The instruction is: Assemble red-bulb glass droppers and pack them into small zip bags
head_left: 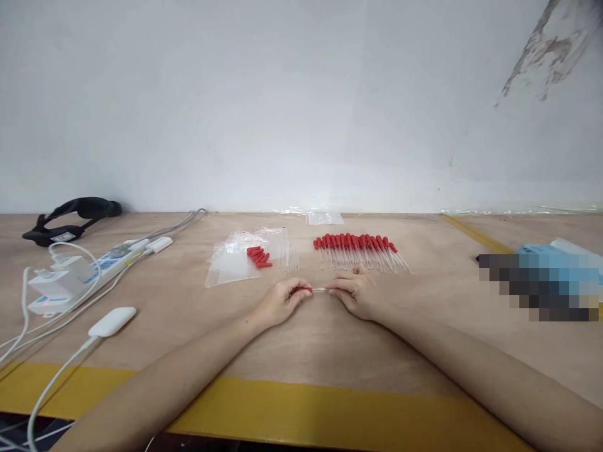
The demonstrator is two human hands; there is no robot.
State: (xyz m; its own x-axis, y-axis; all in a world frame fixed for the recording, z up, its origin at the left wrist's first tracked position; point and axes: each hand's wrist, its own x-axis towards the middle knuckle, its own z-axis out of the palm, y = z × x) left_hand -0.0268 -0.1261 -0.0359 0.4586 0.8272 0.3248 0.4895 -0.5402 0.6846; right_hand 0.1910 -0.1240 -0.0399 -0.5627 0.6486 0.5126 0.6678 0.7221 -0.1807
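**A:** Which way does the dropper lie?

**B:** Flat and level. Its long axis runs left to right, crosswise to the row of assembled droppers, whose tubes fan toward the person. The red end points to the left hand and the clear end to the right hand.

**A:** Where is it, going by that row?

**B:** Just in front of the row, near its left end, on the person's side. It is held a little above the table.

**A:** What does it look like?

**B:** It is a thin, clear tube with a small red rubber bulb. Only a short length of the tube and a sliver of red show between the hands. The fingers cover the rest.

**A:** And the hands?

**B:** Both forearms reach in from the near edge and angle toward each other, with the wrists low on the wood. The left thumb and fingertips are pinched on the red bulb end. The right fingertips are pinched on the glass end, with the knuckles turned up. The two hands are close together but not touching.

**A:** What else is near that row?

**B:** To its left lies a small bundle of bare glass tubes. Further left, loose red bulbs sit on a clear plastic bag. Well off to the left is a white power strip with its cables.
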